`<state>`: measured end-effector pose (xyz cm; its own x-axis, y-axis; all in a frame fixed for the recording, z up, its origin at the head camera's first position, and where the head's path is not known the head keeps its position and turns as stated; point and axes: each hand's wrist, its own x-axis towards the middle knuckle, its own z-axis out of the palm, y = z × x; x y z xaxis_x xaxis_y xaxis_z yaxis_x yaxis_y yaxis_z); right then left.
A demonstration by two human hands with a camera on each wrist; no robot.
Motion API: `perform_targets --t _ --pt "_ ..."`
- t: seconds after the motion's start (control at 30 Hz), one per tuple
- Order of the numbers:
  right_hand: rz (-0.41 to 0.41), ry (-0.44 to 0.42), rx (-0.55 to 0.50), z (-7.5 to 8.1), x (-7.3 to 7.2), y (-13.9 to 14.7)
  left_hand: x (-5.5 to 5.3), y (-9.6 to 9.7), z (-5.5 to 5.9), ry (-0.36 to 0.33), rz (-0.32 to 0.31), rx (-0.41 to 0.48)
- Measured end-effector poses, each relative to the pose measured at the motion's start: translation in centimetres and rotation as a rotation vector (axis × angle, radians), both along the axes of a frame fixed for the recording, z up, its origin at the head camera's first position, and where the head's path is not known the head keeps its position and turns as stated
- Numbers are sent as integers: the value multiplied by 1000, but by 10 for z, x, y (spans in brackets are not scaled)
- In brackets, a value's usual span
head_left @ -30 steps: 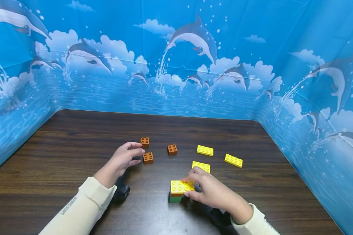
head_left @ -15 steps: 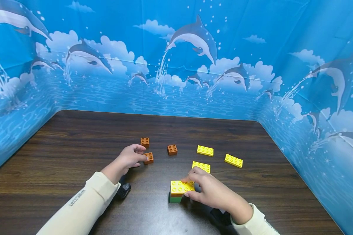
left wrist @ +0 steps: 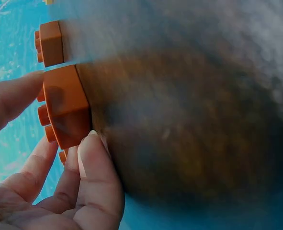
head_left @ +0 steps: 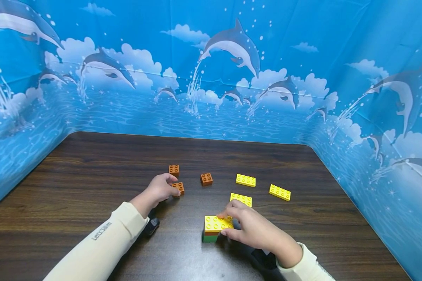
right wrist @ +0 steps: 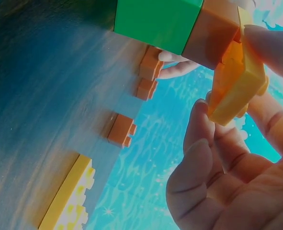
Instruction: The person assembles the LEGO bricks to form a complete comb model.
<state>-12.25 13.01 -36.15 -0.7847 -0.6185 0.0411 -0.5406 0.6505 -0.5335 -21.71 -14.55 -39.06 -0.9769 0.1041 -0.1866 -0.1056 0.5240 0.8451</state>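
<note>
My left hand [head_left: 158, 189] reaches around the nearer small brown toy brick [head_left: 179, 188], thumb and fingers at opposite sides of it. The left wrist view shows that brick [left wrist: 67, 108] low on the table, with fingertips right at its edges. My right hand [head_left: 251, 226] pinches the overhanging right end of a yellow eight-stud toy brick [head_left: 212, 223]. That yellow brick tops a small stack, above a brown brick [right wrist: 210, 33] and a green brick [right wrist: 155, 24] at the bottom. The yellow brick's hollow underside shows in the right wrist view.
Two more small brown bricks, one farther back [head_left: 174, 169] and one to the right [head_left: 206, 179], lie on the dark wooden table [head_left: 126, 156]. Three loose yellow bricks lie beyond my right hand: front [head_left: 241, 198], back [head_left: 245, 180], right [head_left: 279, 192]. A blue dolphin-print cloth [head_left: 211, 109] borders the table.
My left hand has moved right and its fingers have closed in around the nearer brown brick. My right hand has stayed on the yellow brick of the stack.
</note>
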Motion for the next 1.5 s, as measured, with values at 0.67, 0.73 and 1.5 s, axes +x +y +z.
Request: perform_targets --t 0.67,0.73,1.5 --pt "-11 -22 5 1 -1 1 -2 7 0 13 12 -44" --pt "-11 -22 6 1 -1 1 -1 7 0 15 6 -25" --pt "-41 -33 9 0 -5 -2 35 22 22 162 -59 22"
